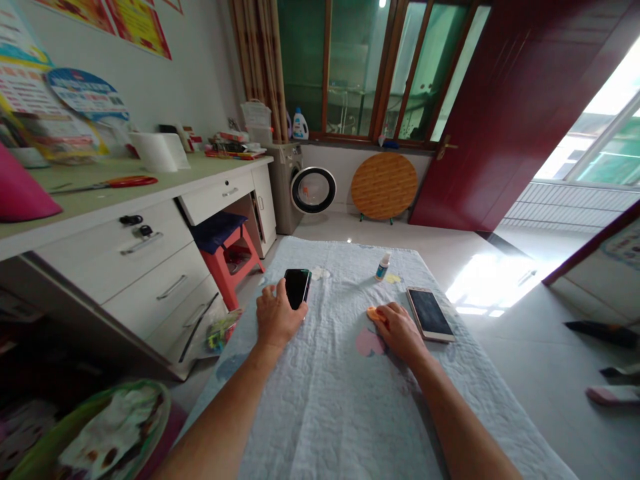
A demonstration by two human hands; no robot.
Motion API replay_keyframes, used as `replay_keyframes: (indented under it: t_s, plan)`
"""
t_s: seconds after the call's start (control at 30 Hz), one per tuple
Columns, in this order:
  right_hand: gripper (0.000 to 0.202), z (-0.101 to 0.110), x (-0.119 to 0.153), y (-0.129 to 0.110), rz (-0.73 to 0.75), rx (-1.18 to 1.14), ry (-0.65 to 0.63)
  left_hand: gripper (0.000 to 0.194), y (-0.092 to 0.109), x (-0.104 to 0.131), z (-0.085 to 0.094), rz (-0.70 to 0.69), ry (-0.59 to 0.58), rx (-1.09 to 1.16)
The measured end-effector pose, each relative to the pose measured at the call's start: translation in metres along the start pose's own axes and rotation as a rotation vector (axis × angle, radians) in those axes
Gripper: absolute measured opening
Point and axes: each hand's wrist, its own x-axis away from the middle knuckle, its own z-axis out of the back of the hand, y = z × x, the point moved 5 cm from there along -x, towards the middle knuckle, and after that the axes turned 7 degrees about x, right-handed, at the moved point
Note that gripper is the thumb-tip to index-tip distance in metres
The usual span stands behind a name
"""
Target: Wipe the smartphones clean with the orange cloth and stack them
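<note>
A black phone lies on the light blue quilted cloth, and my left hand grips its lower part, thumb on the near right corner and fingers at the left side. Farther right, my right hand is closed on a small orange cloth, pressed down on the quilt. A white-framed phone lies screen up just right of my right hand, apart from it. Beyond both hands stands a small white spray bottle with a blue label.
Left of the quilt are a red stool, a desk with drawers and a waste bin. On the desk lie red-handled scissors beside a paper roll. A washing machine stands beyond with its door open.
</note>
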Motion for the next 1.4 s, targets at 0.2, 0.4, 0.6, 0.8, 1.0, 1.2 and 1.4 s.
replay_keyframes:
  t_s: [0.2, 0.4, 0.6, 0.8, 1.0, 1.2, 1.4]
  plan:
    - [0.022, 0.000, 0.000, -0.001, 0.000, 0.025, 0.003, 0.057, 0.002, 0.001, 0.003, -0.018, 0.046, 0.028]
    - [0.020, 0.000, 0.000, -0.001, -0.011, 0.033, -0.011, 0.054, 0.011, 0.003, 0.009, -0.090, 0.075, -0.011]
    - [0.020, -0.002, 0.000, 0.001, -0.021, 0.027, -0.014, 0.054, 0.019, 0.005, 0.010, -0.125, 0.050, -0.063]
    - [0.019, -0.002, 0.000, 0.001, -0.001, 0.033, -0.002, 0.056, 0.017, 0.003, 0.007, -0.118, 0.031, -0.081]
    - [0.020, -0.001, 0.000, -0.001, 0.004, 0.035, 0.006, 0.062, 0.019, 0.000, 0.005, -0.109, 0.032, -0.088]
    - [0.021, -0.001, 0.000, -0.001, -0.005, 0.042, -0.001, 0.063, 0.023, 0.000, 0.004, -0.113, 0.021, -0.006]
    - [0.024, -0.001, 0.000, -0.001, 0.006, 0.023, 0.014, 0.043, 0.030, 0.000, 0.008, -0.199, 0.028, 0.114]
